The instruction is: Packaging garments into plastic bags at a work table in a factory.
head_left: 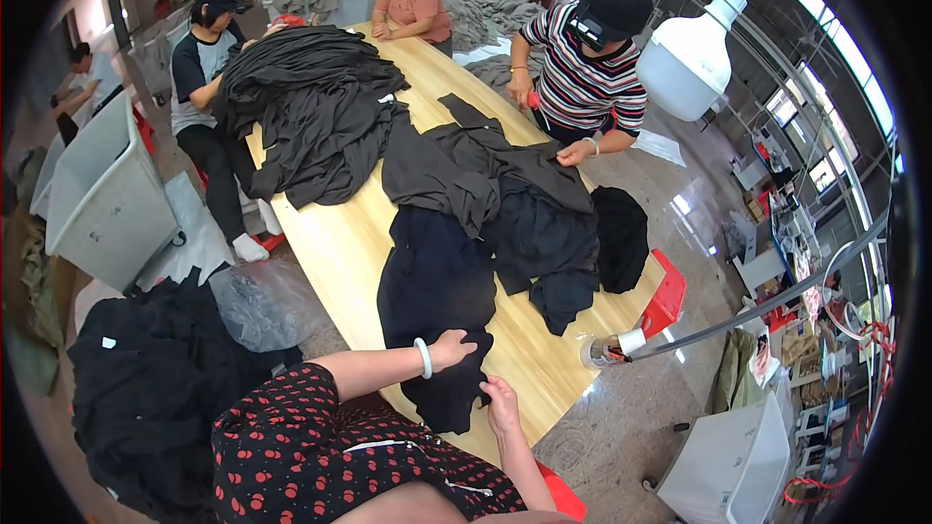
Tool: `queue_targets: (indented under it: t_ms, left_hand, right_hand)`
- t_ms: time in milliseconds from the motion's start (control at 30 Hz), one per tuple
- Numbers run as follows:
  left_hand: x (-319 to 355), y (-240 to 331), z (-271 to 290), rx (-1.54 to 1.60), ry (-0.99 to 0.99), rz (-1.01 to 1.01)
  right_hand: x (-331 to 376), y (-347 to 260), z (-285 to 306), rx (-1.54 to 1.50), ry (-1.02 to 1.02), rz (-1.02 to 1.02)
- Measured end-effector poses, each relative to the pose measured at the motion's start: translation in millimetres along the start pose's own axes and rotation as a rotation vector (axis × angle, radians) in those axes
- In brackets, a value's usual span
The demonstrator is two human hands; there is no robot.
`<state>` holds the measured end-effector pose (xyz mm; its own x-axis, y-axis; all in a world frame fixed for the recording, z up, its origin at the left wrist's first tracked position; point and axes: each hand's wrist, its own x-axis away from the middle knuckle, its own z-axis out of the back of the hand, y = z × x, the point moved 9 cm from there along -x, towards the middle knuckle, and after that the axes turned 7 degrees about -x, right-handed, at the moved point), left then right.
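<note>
A dark navy garment [432,277] lies spread along the near end of the wooden table [335,267], its lower end close to my body. My left hand [451,349], below a pale bangle, rests on it with the fingers bent into the cloth. To the right, my right hand [501,405] pinches the garment's edge between thumb and fingers. Beyond it lie a charcoal garment [442,175] and another navy one [544,233], overlapping. A dark folded piece [621,238] sits at the table's right edge.
A large heap of dark garments [311,97] covers the table's far left. Across the table, a person in a striped shirt [587,68] handles the charcoal garment. A black clothes pile [165,388] lies at my left. A white lamp [684,58] hangs at upper right; red stools stand beside the table.
</note>
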<state>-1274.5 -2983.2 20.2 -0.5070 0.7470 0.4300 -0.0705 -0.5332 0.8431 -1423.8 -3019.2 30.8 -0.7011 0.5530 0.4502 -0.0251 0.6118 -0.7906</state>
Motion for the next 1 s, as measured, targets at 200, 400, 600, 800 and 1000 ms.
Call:
queue_targets:
  t_ms: [200,400,600,800,1000]
  left_hand:
    - [13,-2,-19,-0.205,-0.087,-0.047]
    - [16,36,-13,-0.253,-0.222,-0.096]
    - [23,30,-36,-0.206,-0.224,-0.187]
    - [30,16,-47,-0.176,-0.336,-0.137]
    - [24,7,-44,-0.272,-0.253,-0.235]
  right_hand:
    - [-6,-26,-13,-0.098,-0.028,0.137]
    - [0,-46,-18,0.642,0.018,0.377]
    - [9,-56,-19,0.935,0.101,0.423]
    - [10,-46,-15,0.984,0.116,0.344]
    - [7,-43,-23,1.105,0.082,0.286]
